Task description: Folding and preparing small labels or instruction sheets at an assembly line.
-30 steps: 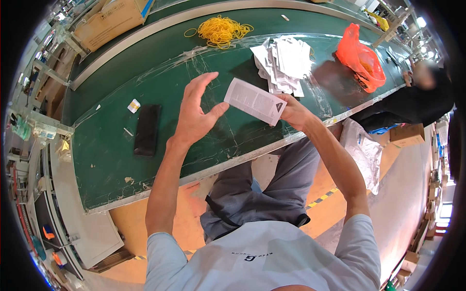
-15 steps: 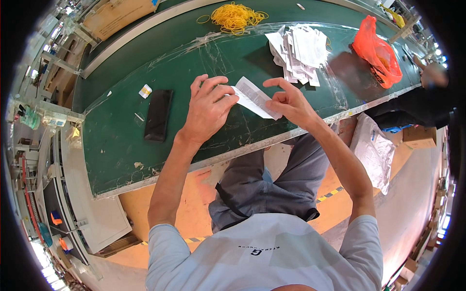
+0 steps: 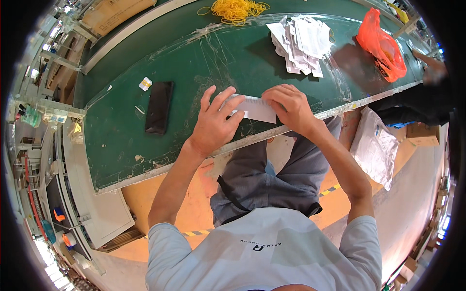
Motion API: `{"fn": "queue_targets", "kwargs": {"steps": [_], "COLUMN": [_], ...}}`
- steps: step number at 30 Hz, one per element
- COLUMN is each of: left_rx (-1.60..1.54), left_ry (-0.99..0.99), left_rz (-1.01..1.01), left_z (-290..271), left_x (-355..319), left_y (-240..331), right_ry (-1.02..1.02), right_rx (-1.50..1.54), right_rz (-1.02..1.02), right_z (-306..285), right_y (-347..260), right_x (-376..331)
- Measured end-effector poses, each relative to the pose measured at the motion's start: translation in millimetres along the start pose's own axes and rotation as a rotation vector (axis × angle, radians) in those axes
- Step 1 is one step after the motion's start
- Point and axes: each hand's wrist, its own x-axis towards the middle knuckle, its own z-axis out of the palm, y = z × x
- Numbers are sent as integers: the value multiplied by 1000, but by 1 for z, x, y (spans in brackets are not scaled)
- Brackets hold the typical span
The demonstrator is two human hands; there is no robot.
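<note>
Leaflet of thin white printed paper, directly between left hand and right hand, long axis running left to right with a slight dip toward the right, over the near part of a dark green surface. Neither hand nearer: both at the paper, one toward each end. Right hand closed in a pinch at the upper right corner; left hand with bent, parted fingers across the left end, firmness of grip impossible to tell. Left of the leaflet, flat black rectangular slab; beyond the leaflet and to the right, heap of white papers. Farther right of the leaflet, crumpled red-orange plastic bag, bulging, contents unclear. Lower right of the leaflet, off the surface, shiny whitish plastic sack, inside hidden. Far upper left of the leaflet, large brown cardboard box, contents not visible.
</note>
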Motion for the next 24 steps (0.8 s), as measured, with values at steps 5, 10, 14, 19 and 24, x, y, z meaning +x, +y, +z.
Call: {"fn": "queue_targets", "kwargs": {"steps": [5, 10, 14, 19, 24], "left_rx": [-53, -84, -140, -176, -222], "left_ry": [-39, -35, 7, -29, -17], "left_rz": [-27, -84, -116, -204, -412], "left_z": [11, 16, 21, 15, -6], "left_x": [-12, -17, -16, -12, -32], "left_y": [7, 8, 14, 21, 5], "right_ry": [-18, 2, 18, 66, 78], "right_rx": [-53, -75, -55, -96, -73], "right_rz": [-127, -96, -49, -33, 62], "right_z": [1, -6, -9, 0, 1], "right_y": [-5, -12, -24, -15, -20], "right_x": [-13, -23, -37, -50, -45]}}
